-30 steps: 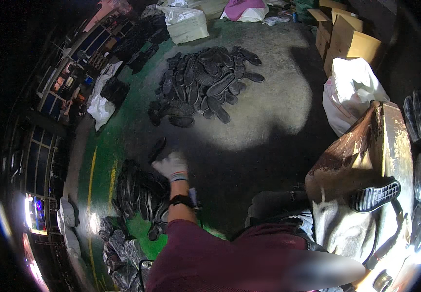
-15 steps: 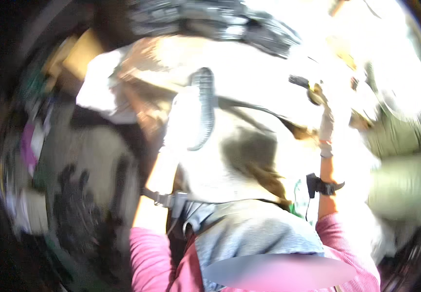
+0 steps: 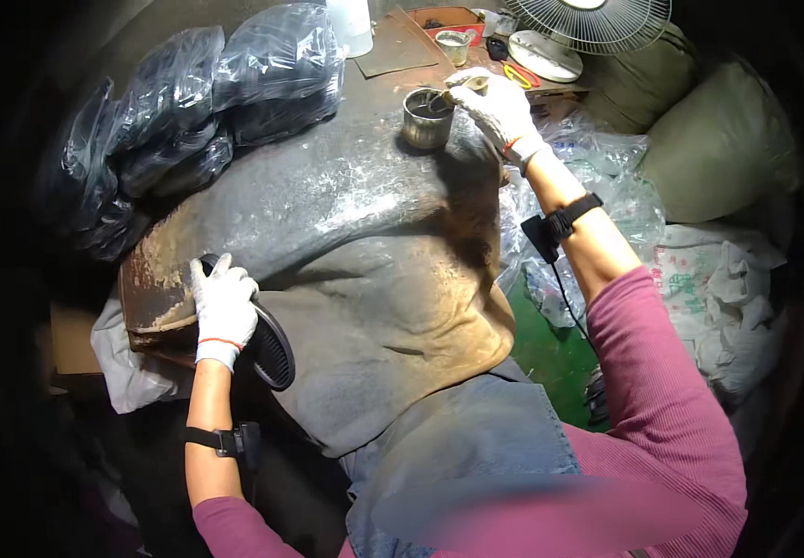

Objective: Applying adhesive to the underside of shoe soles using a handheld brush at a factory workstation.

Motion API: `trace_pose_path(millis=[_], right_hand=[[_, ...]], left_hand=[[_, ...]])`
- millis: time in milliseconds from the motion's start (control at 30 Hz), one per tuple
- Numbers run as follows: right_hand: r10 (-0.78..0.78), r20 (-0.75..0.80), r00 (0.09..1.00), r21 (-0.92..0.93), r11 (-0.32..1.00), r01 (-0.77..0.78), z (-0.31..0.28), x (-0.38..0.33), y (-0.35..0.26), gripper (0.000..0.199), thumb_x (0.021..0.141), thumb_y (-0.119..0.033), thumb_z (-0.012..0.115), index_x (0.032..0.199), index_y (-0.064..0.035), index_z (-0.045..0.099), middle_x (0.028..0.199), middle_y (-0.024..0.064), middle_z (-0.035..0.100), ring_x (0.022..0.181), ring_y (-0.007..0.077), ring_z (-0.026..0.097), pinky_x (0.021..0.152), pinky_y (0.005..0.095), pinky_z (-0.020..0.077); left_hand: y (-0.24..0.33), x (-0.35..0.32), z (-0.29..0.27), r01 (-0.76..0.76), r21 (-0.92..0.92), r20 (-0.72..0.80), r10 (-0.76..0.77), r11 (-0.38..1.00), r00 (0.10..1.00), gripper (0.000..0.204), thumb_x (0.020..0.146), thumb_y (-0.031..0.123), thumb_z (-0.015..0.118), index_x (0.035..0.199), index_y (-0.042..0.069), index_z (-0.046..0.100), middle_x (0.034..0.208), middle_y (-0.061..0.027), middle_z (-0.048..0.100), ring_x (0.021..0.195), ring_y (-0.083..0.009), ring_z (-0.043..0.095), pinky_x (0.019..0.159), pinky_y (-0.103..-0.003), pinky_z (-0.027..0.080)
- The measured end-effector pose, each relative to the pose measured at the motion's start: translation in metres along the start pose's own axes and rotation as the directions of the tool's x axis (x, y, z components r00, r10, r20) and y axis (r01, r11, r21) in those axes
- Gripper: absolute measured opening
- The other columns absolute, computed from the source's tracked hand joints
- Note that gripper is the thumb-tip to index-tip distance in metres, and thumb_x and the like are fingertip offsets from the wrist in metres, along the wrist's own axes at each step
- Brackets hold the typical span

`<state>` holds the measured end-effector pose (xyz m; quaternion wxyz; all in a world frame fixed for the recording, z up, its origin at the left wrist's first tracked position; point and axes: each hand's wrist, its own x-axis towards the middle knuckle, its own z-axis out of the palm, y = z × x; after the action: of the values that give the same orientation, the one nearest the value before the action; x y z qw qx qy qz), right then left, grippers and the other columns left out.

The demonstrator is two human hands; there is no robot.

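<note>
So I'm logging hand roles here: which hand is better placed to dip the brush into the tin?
Right. The right hand already has the brush at the tin's rim. The left hand is far off, gripping the black sole.

white gloves (image 3: 223, 312), black ridged sole (image 3: 270, 349), grey tin (image 3: 427, 119), pink sleeves (image 3: 667, 391), green floor (image 3: 551, 349)
</note>
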<state>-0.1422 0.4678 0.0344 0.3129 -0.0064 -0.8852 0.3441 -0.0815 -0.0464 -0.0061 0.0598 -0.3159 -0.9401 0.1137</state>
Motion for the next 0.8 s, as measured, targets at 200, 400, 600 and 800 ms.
trace_pose_path(millis=[200, 400, 600, 800], right_hand=[[-0.131, 0.259, 0.957, -0.397, 0.889, 0.229, 0.037, 0.015, 0.022, 0.027, 0.088, -0.041, 0.071, 0.104, -0.0206, 0.079, 0.094, 0.0073, 0.079, 0.090, 0.0294, 0.075, 0.082, 0.0419, 0.0573], [-0.060, 0.184, 0.981, -0.392, 0.911, 0.129, 0.048, 0.014, 0.029, 0.031, 0.090, -0.046, 0.070, 0.103, -0.0209, 0.080, 0.093, 0.0104, 0.079, 0.088, 0.0323, 0.075, 0.082, 0.0468, 0.0576], [-0.022, 0.261, 0.965, -0.415, 0.900, 0.133, 0.062, 0.017, 0.011, 0.027, 0.088, -0.043, 0.070, 0.102, -0.0221, 0.081, 0.092, 0.0109, 0.079, 0.089, 0.0311, 0.076, 0.086, 0.0399, 0.0576], [-0.356, 0.271, 0.894, -0.591, 0.672, 0.447, 0.047, 0.022, 0.065, 0.028, 0.092, -0.028, 0.068, 0.117, -0.0174, 0.075, 0.113, 0.0098, 0.076, 0.106, 0.0309, 0.073, 0.091, 0.0414, 0.0564]], left_hand=[[-0.025, 0.001, -0.037, 0.308, -0.252, 0.061, -0.302, 0.918, 0.951, 0.017, 0.082, 0.008, 0.059, 0.082, 0.015, 0.074, 0.083, -0.0053, 0.072, 0.116, -0.0364, 0.067, 0.117, -0.054, 0.035], [-0.050, -0.047, 0.043, 0.335, -0.439, -0.193, -0.451, 0.834, 0.871, 0.054, 0.092, 0.013, 0.064, 0.145, 0.011, 0.058, 0.154, -0.0194, 0.051, 0.145, -0.0360, 0.044, 0.121, -0.044, 0.035], [-0.006, -0.084, 0.117, 0.393, -0.798, -0.264, -0.851, 0.458, 0.454, 0.057, 0.091, -0.003, 0.052, 0.146, 0.011, 0.061, 0.153, -0.0168, 0.050, 0.144, -0.0347, 0.044, 0.123, -0.041, 0.033], [0.018, -0.031, 0.049, 0.331, 0.053, -0.023, -0.330, 0.942, 0.944, 0.046, 0.093, 0.014, 0.052, 0.127, 0.035, 0.075, 0.161, -0.0084, 0.050, 0.154, -0.0327, 0.035, 0.127, -0.062, 0.012]])
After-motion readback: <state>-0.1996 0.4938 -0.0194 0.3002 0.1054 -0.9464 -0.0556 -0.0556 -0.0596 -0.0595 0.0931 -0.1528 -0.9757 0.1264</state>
